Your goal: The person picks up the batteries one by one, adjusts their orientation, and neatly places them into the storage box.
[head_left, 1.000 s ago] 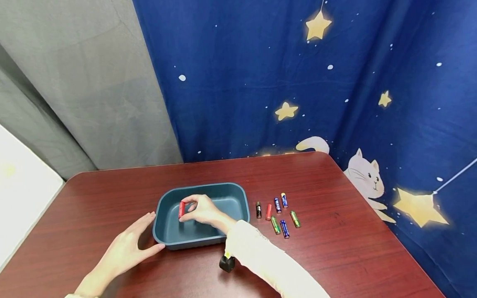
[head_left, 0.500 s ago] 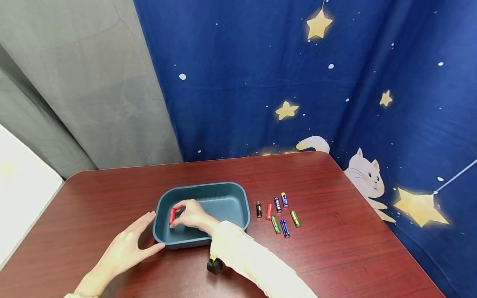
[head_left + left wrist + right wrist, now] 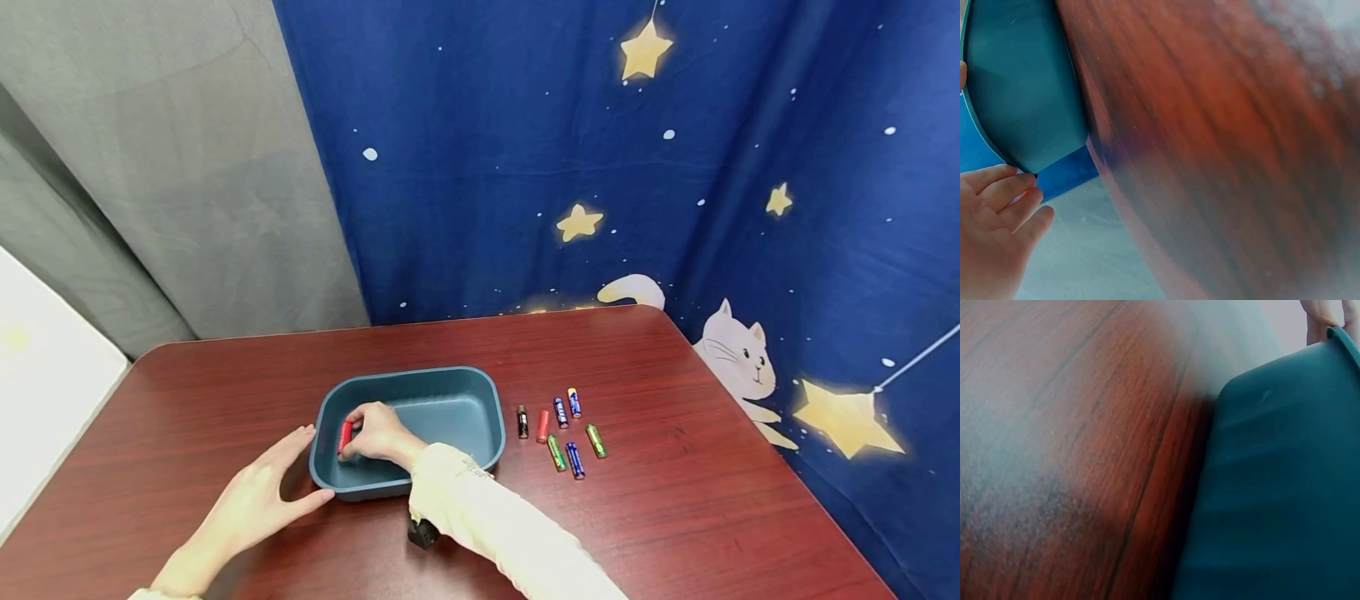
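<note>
Inside the dark teal bin, near its left wall, my right hand pinches a red battery between thumb and fingers. The battery stands roughly lengthwise along that wall; whether it touches the floor of the bin I cannot tell. My left hand rests its fingertips and thumb against the bin's left end, fingers spread and extended. In the left wrist view, the left hand touches the rim of the bin. The right wrist view shows mostly the outer wall of the bin, with the right hand's hold out of sight.
Right of the bin lie several loose batteries: a black one, a red one, green ones such as this green battery, and blue ones such as this blue battery. The reddish wooden table carries everything; a curtain hangs behind.
My right hand has moved left and lower within the bin, carrying the red battery toward the left wall. The left hand and the loose batteries have stayed put.
</note>
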The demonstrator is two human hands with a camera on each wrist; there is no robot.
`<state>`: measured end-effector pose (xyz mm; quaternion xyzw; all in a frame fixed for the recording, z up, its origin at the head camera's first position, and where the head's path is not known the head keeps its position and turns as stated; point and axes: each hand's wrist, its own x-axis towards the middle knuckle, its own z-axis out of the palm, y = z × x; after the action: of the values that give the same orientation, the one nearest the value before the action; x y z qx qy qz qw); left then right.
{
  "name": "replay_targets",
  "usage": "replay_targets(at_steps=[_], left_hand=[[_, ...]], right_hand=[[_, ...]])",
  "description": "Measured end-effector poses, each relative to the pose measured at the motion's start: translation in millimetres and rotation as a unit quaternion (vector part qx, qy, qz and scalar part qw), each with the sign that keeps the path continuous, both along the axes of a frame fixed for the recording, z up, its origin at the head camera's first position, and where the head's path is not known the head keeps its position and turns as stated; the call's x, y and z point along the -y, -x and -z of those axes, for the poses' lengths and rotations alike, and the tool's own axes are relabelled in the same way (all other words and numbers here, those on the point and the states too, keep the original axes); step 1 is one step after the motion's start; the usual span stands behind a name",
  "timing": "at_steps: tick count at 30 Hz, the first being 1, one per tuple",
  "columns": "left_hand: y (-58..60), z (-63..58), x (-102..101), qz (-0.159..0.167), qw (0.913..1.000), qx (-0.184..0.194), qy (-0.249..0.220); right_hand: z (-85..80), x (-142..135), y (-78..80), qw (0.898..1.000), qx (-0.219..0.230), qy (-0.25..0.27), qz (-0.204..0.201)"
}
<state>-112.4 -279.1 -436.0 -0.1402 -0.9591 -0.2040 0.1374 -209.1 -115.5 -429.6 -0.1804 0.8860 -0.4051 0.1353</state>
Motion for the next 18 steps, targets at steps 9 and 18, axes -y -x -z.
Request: replay_targets(at_steps=[9, 18], left_hand=[[0.7, 0.6, 0.6, 0.001, 1.0, 0.007, -0.004], [0.6, 1.9, 0.7, 0.0, 1.0, 0.006, -0.001]], right_hand=[[5.0, 4.9, 1.5, 0.998, -0.042, -0.041, -0.008], [10.7, 10.1, 2.2, 0.991, -0.095, -0.096, -0.024]])
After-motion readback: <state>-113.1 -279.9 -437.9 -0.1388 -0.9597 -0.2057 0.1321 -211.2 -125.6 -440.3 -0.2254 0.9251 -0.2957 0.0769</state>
